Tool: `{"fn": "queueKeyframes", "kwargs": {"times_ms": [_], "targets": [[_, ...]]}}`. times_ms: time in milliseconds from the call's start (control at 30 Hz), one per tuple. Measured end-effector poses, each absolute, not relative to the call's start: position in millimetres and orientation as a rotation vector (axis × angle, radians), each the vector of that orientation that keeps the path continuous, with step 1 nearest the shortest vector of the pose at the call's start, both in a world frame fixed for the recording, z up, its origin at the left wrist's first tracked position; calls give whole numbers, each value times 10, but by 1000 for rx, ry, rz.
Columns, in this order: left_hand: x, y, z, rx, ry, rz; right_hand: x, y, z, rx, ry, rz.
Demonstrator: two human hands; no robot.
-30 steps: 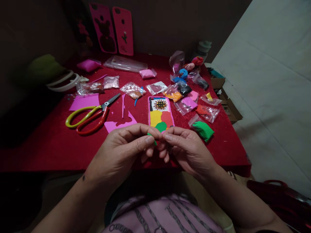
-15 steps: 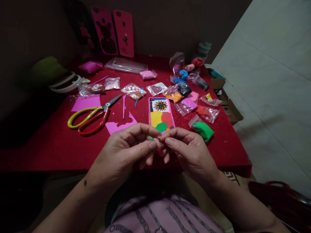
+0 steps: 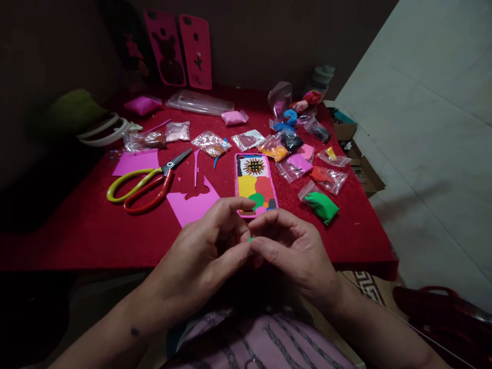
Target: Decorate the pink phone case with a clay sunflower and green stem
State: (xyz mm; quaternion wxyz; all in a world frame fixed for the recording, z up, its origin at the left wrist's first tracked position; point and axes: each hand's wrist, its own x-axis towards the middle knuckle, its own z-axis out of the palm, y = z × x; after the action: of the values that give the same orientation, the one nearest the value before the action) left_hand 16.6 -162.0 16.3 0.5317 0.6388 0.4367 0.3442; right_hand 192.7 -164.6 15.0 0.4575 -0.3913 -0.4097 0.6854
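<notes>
Above table [image 3: 77, 230] near edge, before case [image 3: 254, 184]: pinching green bit [image 3: 250, 239] between left hand [image 3: 200, 261] and right hand [image 3: 295, 256], fingertips clamped on it, too small for fuller grip; green bag [image 3: 322, 205] within right reach.

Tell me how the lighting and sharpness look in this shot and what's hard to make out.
Head view: dim overall, with the red table lit and the far-left side lost in shadow; left hand and right hand look sharp, but the green bit they pinch is tiny; plastic bags show small glints; the table's front edge bows slightly, suggesting wide-angle distortion.
</notes>
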Motion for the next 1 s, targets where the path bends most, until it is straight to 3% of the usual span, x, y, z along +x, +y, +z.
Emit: {"fn": "queueKeyframes", "kwargs": {"times_ms": [167,500,1000], "targets": [[178,-1637,167,1605,1062,811,1930,-1651,125,-1017,-950,1694],[220,-1604,158,1117,910,821,1969,-1651,-11,-873,-872,1764],[175,-1496,168,933,804,752,1988,-1619,-48,-817,-893,1763]]}}
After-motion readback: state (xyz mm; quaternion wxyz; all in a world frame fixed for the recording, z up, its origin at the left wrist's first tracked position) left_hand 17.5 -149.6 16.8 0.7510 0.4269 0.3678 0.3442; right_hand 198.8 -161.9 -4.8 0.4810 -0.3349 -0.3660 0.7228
